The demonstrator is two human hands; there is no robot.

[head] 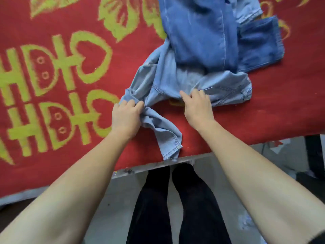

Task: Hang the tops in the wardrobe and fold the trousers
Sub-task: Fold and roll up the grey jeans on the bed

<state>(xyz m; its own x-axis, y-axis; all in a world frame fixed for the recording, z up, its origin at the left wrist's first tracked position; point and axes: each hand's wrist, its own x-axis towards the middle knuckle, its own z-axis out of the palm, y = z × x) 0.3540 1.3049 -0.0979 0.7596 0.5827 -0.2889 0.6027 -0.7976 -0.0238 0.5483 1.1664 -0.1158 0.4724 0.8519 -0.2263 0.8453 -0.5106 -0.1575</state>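
Between left grip [125, 115] and right grip [197, 104], pale jeans [167, 80] lie bunched.

Pale denim trousers [177, 80] lie crumpled — darker jeans [198, 32] overlapping their far part

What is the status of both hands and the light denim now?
Left hand grips light denim, bunched edge. Right hand pinches it too. Darker jeans lie over its far part.
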